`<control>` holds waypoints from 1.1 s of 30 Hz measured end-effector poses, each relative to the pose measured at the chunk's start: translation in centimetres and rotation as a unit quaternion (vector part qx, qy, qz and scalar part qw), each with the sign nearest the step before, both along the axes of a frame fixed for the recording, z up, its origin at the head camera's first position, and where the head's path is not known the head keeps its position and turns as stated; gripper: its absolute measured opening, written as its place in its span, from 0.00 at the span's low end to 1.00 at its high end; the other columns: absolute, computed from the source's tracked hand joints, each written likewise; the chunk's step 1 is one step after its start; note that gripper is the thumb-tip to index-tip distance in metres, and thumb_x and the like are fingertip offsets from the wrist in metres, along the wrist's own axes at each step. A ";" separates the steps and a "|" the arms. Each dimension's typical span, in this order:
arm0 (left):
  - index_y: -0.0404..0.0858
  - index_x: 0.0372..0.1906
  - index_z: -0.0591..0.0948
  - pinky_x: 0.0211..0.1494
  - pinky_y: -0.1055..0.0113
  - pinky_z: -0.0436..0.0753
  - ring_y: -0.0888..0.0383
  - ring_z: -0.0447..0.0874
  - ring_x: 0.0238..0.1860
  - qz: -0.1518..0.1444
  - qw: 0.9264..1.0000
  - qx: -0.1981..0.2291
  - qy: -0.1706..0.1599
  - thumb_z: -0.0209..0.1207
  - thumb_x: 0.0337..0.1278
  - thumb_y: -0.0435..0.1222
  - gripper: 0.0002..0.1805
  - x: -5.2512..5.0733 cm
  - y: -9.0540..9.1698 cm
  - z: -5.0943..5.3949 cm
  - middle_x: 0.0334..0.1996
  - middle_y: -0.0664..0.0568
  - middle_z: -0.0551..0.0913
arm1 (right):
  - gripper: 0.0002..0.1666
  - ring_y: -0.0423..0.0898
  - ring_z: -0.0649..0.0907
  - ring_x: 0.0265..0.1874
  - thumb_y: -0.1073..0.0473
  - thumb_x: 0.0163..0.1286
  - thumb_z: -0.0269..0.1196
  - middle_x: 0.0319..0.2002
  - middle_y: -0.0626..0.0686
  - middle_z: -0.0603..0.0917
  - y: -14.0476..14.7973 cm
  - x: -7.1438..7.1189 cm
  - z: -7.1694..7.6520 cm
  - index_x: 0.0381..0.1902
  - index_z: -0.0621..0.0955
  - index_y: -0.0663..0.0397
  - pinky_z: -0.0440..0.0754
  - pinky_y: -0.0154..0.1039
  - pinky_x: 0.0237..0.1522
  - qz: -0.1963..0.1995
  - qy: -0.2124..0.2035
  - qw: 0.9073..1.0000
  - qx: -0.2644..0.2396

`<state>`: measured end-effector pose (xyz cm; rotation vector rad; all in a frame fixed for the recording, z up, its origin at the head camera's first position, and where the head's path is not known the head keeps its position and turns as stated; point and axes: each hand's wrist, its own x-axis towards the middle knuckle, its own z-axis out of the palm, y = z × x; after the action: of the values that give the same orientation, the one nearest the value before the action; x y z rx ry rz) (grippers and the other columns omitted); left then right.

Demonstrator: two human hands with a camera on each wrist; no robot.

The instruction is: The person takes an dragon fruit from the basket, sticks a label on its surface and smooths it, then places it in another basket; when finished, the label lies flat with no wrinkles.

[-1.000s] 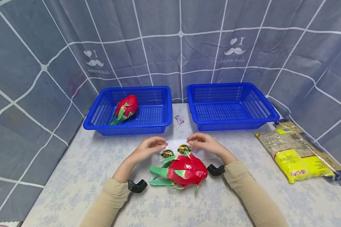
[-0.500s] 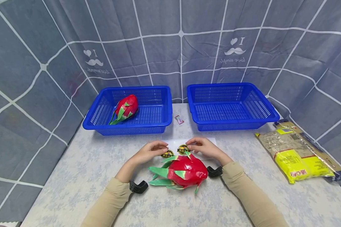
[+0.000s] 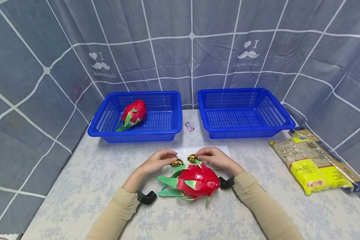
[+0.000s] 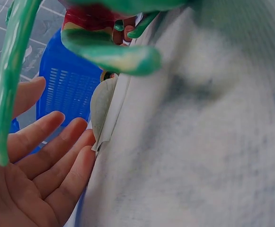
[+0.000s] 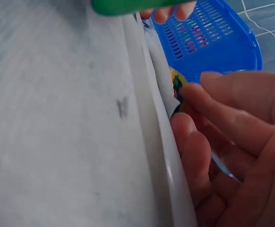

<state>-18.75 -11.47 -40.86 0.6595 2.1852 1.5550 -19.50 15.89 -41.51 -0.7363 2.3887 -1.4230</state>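
In the head view, two round black-and-yellow stickers lie on a white sheet (image 3: 183,152), the left sticker (image 3: 177,162) beside my left hand (image 3: 158,161) and the right sticker (image 3: 193,158) by my right hand (image 3: 218,158). My left fingers are loosely bent, their tips at the sheet's edge in the left wrist view, with the thumb apart. The right index finger reaches the edge of the right sticker (image 5: 177,81); no clear pinch shows. Between my forearms lies a red dragon fruit (image 3: 199,180) with green leaves, which partly covers the sheet's near side.
A left blue basket (image 3: 163,116) holds another dragon fruit (image 3: 135,113). The right blue basket (image 3: 231,118) stands beside it, with a small wrapped packet (image 3: 189,126) between them. Yellow-and-clear food bags (image 3: 312,163) lie at the right. A grey checked curtain (image 3: 180,53) hangs behind.
Both hands have come slightly nearer the stickers and lowered toward the sheet. Over the last half second, the right fingers have shifted slightly at the right sticker. The dragon fruit and baskets stay put.
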 end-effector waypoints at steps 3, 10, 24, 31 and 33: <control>0.19 0.56 0.70 0.56 0.55 0.74 0.40 0.75 0.54 0.002 1.000 -0.003 -0.001 0.53 0.64 0.30 0.20 0.2 0.0 0.3 0.51 0.29 0.75 | 0.12 0.50 0.76 0.29 0.69 0.67 0.57 0.45 0.65 0.80 0.2 -0.4 -0.6 0.45 0.81 0.72 0.75 0.34 0.30 0.010 0.012 1.000 -0.002; 0.25 0.57 0.72 0.52 0.59 0.76 0.47 0.78 0.50 0.013 0.999 -0.003 0.037 0.54 0.65 0.34 0.20 -0.3 0.0 -0.7 0.49 0.38 0.79 | 0.14 0.48 0.81 0.43 0.62 0.62 0.65 0.44 0.58 0.82 1.8 -1.2 -1.1 0.44 0.83 0.63 0.79 0.37 0.43 -0.051 0.043 0.998 -0.017; 0.48 0.62 0.72 0.55 0.62 0.75 0.61 0.73 0.54 -0.099 0.952 -0.074 0.281 0.74 0.34 0.53 0.43 3.6 3.2 2.2 0.55 0.57 0.76 | 0.11 0.41 0.80 0.28 0.71 0.57 0.66 0.29 0.49 0.81 2.8 3.3 4.6 0.37 0.75 0.67 0.79 0.33 0.30 -0.050 0.003 0.983 -0.178; 0.39 0.60 0.74 0.57 0.65 0.73 0.63 0.75 0.54 -0.091 0.966 -0.048 0.237 0.71 0.44 0.47 0.36 3.0 3.1 1.4 0.53 0.54 0.79 | 0.10 0.38 0.79 0.27 0.73 0.58 0.64 0.27 0.48 0.81 2.4 5.3 3.1 0.35 0.74 0.70 0.77 0.31 0.29 0.014 -0.017 0.981 -0.191; 0.38 0.60 0.74 0.57 0.65 0.73 0.63 0.75 0.54 -0.086 0.970 -0.046 0.223 0.70 0.46 0.47 0.35 2.8 3.0 1.3 0.53 0.54 0.79 | 0.10 0.38 0.79 0.26 0.72 0.57 0.65 0.27 0.48 0.81 2.2 5.6 2.9 0.34 0.74 0.69 0.77 0.31 0.27 0.014 -0.010 0.981 -0.191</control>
<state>-15.93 -8.46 -39.55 1.2318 2.4126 1.3014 -13.89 18.11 -38.62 -0.8329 2.1002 -1.8943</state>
